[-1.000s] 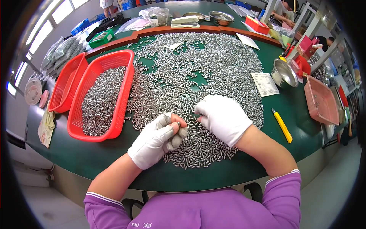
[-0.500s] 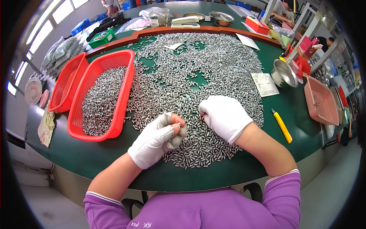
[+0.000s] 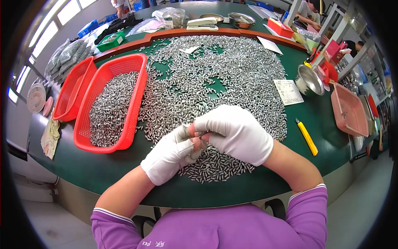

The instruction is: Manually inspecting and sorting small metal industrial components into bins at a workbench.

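Observation:
Both of my hands wear white gloves with bare fingertips, and they meet over the near part of a wide spread of small silvery metal parts (image 3: pixel 248 74). My left hand (image 3: pixel 171 154) is closed, its thumb and finger pinched on a small metal part that is mostly hidden now. From the right, my right hand (image 3: pixel 237 133) reaches across with its fingertips pinched against the left ones. A dark metallic bit shows between them; its exact shape cannot be made out. A red perforated basket (image 3: pixel 143 81) holding a heap of the same parts stands left of my hands.
A second red basket (image 3: pixel 62 108) leans at the far left. To the right lie a yellow utility knife (image 3: pixel 306 137), a printed slip (image 3: pixel 289 92), a steel bowl (image 3: pixel 309 79) and a pink tray (image 3: pixel 347 108). A wooden rail (image 3: pixel 143 41) borders the back. Another person (image 3: pixel 306 15) sits at the far right.
My right hand has moved left from the metal parts to my left hand, so that their fingertips now touch. The left hand has barely shifted.

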The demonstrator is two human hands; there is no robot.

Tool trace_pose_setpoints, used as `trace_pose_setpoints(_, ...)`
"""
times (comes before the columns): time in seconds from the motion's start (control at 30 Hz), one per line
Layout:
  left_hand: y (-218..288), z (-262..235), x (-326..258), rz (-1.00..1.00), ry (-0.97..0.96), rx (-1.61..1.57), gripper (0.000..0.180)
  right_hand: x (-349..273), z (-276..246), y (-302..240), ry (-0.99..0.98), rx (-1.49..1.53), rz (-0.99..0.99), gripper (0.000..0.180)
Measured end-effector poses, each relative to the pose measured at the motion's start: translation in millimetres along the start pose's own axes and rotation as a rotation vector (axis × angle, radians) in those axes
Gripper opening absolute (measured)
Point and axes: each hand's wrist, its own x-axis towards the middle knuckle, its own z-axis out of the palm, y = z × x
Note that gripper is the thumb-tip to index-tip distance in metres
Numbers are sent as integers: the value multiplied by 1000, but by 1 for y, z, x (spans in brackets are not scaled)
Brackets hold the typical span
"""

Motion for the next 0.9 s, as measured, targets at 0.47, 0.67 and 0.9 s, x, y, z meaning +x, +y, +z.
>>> trace_pose_setpoints(0.47,-1,1,-4,46,124,104,15,-19,3,11,-341,-506,347,10)
trace_pose_setpoints(0.67,-1,6,-4,69,155,107,21,-21,3,14,-316,-481,373,10)
trace_pose_setpoints(0.9,-1,1,-3,63,111,123,15,-18,0,12,-370,-585,352,9)
